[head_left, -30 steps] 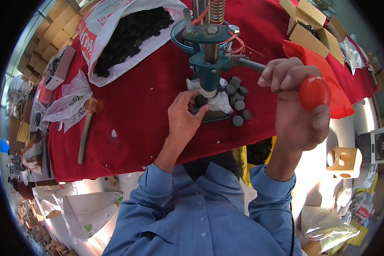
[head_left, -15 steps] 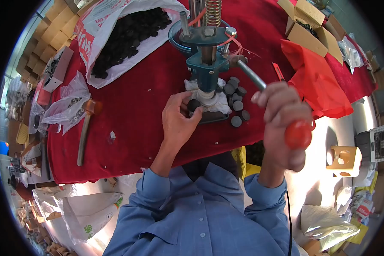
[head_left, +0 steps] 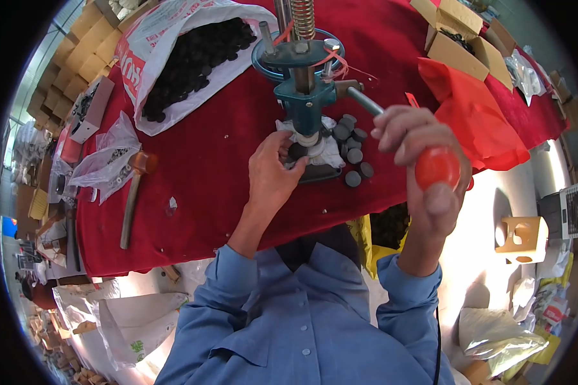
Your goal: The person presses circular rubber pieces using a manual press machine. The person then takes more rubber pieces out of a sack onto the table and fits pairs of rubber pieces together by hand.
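A green hand press (head_left: pixel 305 93) stands over the red-covered table, its white lower tip close above the base. My left hand (head_left: pixel 271 165) pinches a black round cap (head_left: pixel 297 151) between thumb and fingers, right beside that tip. My right hand (head_left: pixel 433 144) is closed around the end of the press lever (head_left: pixel 365 101), its red ball knob (head_left: pixel 437 168) showing at the thumb. White cloth or film (head_left: pixel 331 154) lies around the base. Several dark round pieces (head_left: pixel 354 156) are heaped just right of the press.
A white bag (head_left: pixel 192 106) of black caps lies at the back left. Nearer are a clear plastic bag (head_left: pixel 112 157) of small parts and a mallet (head_left: pixel 131 202). A red bag (head_left: pixel 475 122) and an open carton (head_left: pixel 456 54) sit at the right.
My right hand and the lever knob have moved a little away from my body. My left hand still holds the cap by the press tip. The whole view has shifted slightly.
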`<move>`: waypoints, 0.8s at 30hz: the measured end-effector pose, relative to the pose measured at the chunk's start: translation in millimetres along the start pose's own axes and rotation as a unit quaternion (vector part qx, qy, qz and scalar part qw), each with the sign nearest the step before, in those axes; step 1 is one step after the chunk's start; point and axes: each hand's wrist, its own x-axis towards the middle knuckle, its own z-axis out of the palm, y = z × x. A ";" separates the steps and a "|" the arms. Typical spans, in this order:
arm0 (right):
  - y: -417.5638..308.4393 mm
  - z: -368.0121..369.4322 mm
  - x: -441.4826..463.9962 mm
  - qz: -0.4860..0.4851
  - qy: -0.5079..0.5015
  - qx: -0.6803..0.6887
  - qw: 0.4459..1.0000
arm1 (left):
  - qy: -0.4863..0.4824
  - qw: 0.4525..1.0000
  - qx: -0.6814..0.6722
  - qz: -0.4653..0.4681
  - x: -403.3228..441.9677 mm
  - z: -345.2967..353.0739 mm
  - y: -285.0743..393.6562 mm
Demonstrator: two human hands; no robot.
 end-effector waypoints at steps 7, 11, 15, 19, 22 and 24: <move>12.8 0.0 -3.3 -0.035 -0.003 0.027 0.999 | -0.012 1.000 -0.001 0.017 11.2 0.5 2.0; 36.6 5.7 -74.0 -0.049 0.046 0.003 0.998 | -0.004 0.999 -0.037 -0.010 8.6 0.4 -5.3; 32.5 2.2 -86.6 -0.025 0.046 -0.030 0.998 | 0.004 0.999 -0.043 0.023 6.3 1.9 -11.4; 16.1 -1.4 -42.8 -0.041 0.012 -0.056 0.998 | 0.004 0.999 -0.037 0.020 4.5 1.2 -9.8; 8.2 -3.9 -2.9 -0.045 -0.009 -0.035 0.998 | -0.001 0.998 -0.065 -0.009 2.1 -4.6 -5.8; 9.7 -8.8 23.5 0.017 0.007 -0.023 1.000 | -0.011 0.986 -0.161 -0.039 -8.4 -11.0 -7.6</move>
